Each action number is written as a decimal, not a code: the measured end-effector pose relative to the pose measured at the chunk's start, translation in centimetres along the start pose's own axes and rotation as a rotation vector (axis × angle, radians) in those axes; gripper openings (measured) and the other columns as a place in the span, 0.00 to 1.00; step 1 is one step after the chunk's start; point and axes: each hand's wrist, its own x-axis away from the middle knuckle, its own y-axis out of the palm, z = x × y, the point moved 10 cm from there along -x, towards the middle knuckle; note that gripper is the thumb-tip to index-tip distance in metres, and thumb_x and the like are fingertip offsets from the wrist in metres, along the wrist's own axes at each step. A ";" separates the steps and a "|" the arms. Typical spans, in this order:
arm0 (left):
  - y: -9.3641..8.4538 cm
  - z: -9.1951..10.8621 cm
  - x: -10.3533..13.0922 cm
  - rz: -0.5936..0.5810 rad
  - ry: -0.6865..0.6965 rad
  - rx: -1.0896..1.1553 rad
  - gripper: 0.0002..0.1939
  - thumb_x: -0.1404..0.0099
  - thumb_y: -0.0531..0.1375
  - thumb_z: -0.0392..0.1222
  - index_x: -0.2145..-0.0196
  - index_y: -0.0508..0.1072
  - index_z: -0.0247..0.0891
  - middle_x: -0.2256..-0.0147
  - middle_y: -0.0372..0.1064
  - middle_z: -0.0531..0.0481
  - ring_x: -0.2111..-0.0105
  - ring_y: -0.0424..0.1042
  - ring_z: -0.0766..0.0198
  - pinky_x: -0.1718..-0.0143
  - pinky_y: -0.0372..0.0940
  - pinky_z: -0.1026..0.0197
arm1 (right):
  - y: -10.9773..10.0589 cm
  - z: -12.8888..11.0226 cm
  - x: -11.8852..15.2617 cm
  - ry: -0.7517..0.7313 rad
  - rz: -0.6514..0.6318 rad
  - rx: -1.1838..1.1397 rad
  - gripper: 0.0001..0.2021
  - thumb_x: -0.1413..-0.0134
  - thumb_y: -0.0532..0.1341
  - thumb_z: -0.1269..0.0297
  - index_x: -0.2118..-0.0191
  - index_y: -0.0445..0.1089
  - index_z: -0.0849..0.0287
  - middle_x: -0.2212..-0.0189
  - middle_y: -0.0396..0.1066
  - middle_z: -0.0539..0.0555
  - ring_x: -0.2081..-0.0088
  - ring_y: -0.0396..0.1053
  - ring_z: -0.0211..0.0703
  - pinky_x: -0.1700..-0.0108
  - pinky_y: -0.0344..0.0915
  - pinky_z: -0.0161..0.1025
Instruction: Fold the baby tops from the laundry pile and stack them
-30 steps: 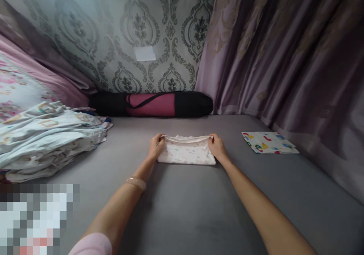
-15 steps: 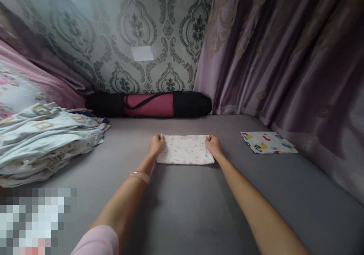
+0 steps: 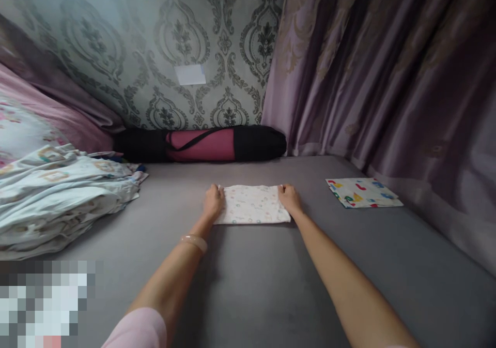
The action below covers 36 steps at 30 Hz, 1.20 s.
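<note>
A white cloth (image 3: 251, 204) with a small pale print lies folded into a rectangle in front of me. My left hand (image 3: 214, 201) is closed on its far left corner, and a pale bangle (image 3: 194, 243) circles that wrist. At the far right corner, my right hand (image 3: 289, 198) pinches the cloth's edge. The cloth rests low on the grey sheet (image 3: 248, 286), its near edge straight. Parts of the fingertips are hidden by the hands themselves.
To the right lies a folded white cloth (image 3: 364, 192) with bright coloured shapes. A heap of pale printed fabric (image 3: 65, 198) sits at the left. Along the wall stretches a black and maroon long bag (image 3: 201, 145). Purple curtains (image 3: 329, 69) hang at the right.
Both hands keep their hold at the cloth's far corners. The cloth looks flatter on the sheet now. The whole view has shifted slightly.
</note>
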 end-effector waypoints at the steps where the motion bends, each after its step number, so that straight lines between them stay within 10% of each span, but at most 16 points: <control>1: -0.3 -0.7 -0.1 -0.010 -0.039 0.042 0.15 0.32 0.50 0.47 0.60 0.69 0.33 0.61 0.73 0.36 0.61 0.72 0.55 0.64 0.60 0.60 | -0.1 0.4 -0.2 0.015 -0.027 -0.044 0.15 0.37 0.53 0.60 0.60 0.72 0.65 0.59 0.75 0.67 0.57 0.74 0.49 0.59 0.66 0.38; 6: -1.3 -4.4 2.3 -0.223 -0.168 0.279 0.21 0.39 0.55 0.56 0.66 0.71 0.33 0.74 0.70 0.46 0.73 0.69 0.60 0.72 0.59 0.63 | -1.7 3.5 1.7 0.058 -0.170 -0.180 0.19 0.33 0.46 0.58 0.61 0.70 0.64 0.70 0.75 0.56 0.81 0.67 0.31 0.80 0.59 0.28; 13: -2.8 -4.5 8.9 -0.438 -0.142 0.412 0.29 0.54 0.61 0.64 0.69 0.74 0.33 0.79 0.62 0.55 0.79 0.58 0.68 0.77 0.50 0.65 | -1.3 3.5 9.8 -0.028 -0.498 -0.311 0.09 0.41 0.59 0.60 0.63 0.67 0.62 0.81 0.65 0.44 0.87 0.54 0.26 0.86 0.46 0.25; 23: -1.6 -3.5 9.4 -0.432 -0.127 0.572 0.26 0.57 0.62 0.57 0.66 0.74 0.34 0.80 0.57 0.59 0.81 0.52 0.71 0.78 0.45 0.66 | 0.1 3.5 11.0 0.120 -0.461 -0.460 0.07 0.39 0.56 0.62 0.60 0.63 0.60 0.83 0.69 0.45 0.89 0.56 0.28 0.90 0.44 0.26; 36: -2.4 -3.1 8.7 -0.328 -0.002 0.176 0.14 0.45 0.58 0.50 0.77 0.70 0.36 0.79 0.64 0.51 0.75 0.64 0.63 0.74 0.53 0.64 | -0.1 5.1 10.8 0.272 -0.414 -0.321 0.10 0.37 0.53 0.65 0.70 0.63 0.61 0.84 0.68 0.47 0.89 0.56 0.28 0.88 0.46 0.28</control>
